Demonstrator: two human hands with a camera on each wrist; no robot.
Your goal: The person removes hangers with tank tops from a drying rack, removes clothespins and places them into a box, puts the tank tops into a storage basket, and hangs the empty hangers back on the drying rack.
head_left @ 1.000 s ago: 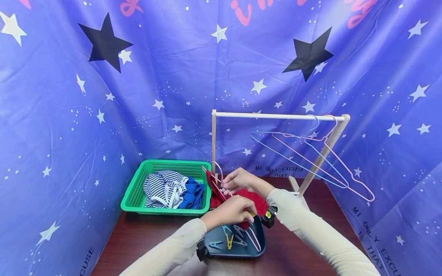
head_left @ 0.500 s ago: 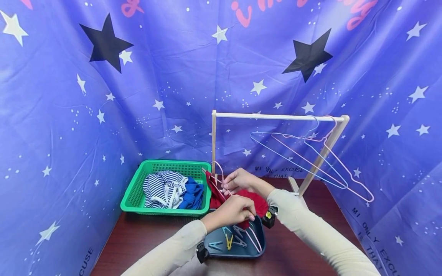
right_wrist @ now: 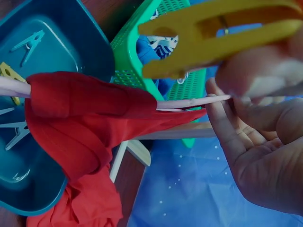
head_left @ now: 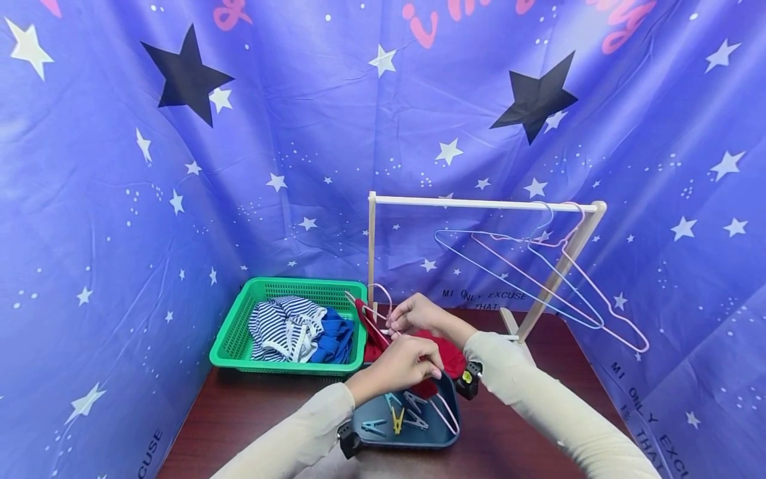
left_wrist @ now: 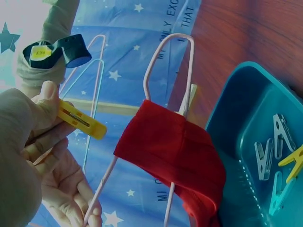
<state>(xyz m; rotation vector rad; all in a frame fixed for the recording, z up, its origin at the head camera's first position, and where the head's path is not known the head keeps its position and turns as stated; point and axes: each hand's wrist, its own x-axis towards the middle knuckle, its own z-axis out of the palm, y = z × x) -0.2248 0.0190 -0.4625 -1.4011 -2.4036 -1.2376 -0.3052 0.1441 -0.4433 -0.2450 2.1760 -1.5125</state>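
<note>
My left hand [head_left: 402, 364] pinches a yellow clothespin [left_wrist: 83, 120] between thumb and fingers, over the dark blue bin. Just beyond it, my right hand [head_left: 419, 315] grips a pink wire hanger [right_wrist: 191, 102] with its fingertips. A red garment [left_wrist: 173, 151] hangs on that hanger, its band folded over the wire. In the right wrist view the clothespin's jaws point left, above the wire and apart from the red cloth [right_wrist: 85, 104]. The hanger's other end [head_left: 445, 414] sticks out below the garment, over the bin.
A green basket [head_left: 239, 362] with striped and blue clothes [head_left: 287, 326] stands left. The blue bin [head_left: 413, 444] holds several clothespins [head_left: 397, 420]. Behind, a wooden rack [head_left: 479, 201] carries a blue hanger [head_left: 485, 265] and another pink hanger [head_left: 616, 319]. A starry curtain surrounds the table [head_left: 509, 426].
The pink hanger has tilted slightly, its lower end shifting a little right and its hook swinging slightly right. Both hands keep nearly the same places and grips.
</note>
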